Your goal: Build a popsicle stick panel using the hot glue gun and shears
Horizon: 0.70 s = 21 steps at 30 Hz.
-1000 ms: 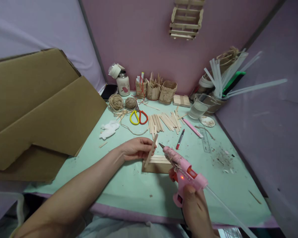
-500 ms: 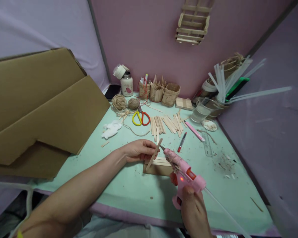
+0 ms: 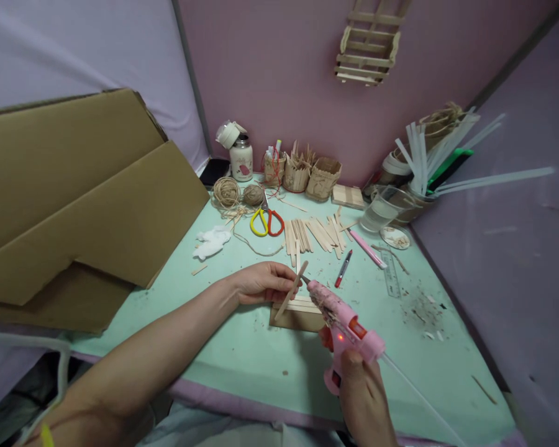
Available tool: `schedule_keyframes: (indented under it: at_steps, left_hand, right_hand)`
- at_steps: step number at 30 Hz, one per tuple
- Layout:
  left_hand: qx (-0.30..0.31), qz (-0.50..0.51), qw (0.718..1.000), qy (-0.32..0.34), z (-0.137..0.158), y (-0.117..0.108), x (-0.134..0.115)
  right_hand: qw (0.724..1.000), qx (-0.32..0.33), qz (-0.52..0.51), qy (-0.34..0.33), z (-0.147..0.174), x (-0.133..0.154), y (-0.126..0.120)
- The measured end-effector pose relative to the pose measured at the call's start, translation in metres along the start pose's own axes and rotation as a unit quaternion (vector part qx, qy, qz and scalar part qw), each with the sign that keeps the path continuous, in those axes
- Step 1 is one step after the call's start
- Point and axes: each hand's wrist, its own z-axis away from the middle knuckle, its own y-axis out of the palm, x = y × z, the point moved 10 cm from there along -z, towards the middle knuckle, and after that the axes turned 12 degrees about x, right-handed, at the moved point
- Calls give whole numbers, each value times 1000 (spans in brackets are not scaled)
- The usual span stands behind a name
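Note:
My left hand [image 3: 266, 282] pinches a wooden craft stick [image 3: 290, 292], tilted up over the table. In my right hand [image 3: 364, 391] is a pink hot glue gun [image 3: 347, 332] with a lit red light and a glue stick trailing from its back. The gun's nozzle meets or nearly meets the stick close to my left fingertips; whether they touch I cannot tell. Beneath lies a piece of brown cardboard [image 3: 294, 320] with several craft sticks laid along its upper part; the gun hides its right end.
Loose craft sticks [image 3: 299, 236], scissors [image 3: 267, 222], a red marker [image 3: 343, 268], a pink cutter [image 3: 368, 249] and a clear ruler [image 3: 391, 273] lie beyond my hands. Twine balls [image 3: 226, 191] sit behind. Large cardboard [image 3: 88, 186] stands left; a cup of water [image 3: 379, 214] stands right.
The view has shifted slightly, so the scene sits a little to the right. Both hands keep their grips, and the glue gun stays at the craft stick.

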Motion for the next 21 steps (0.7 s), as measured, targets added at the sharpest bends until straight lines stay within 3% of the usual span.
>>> schedule_keyframes:
  at_steps: [13,17,21]
  left_hand:
    - [-7,27,999,27,-2,-5,-4]
    - [-21,47,997,53,-2,-9,-10]
    - [-35,66,995,70,-1,-13,-13]
  right_hand:
    - [999,15,-13,33,3,-5,5]
    - [998,57,22,24,3,-9,11]
    - [997,45,69,-1,3,-15,7]
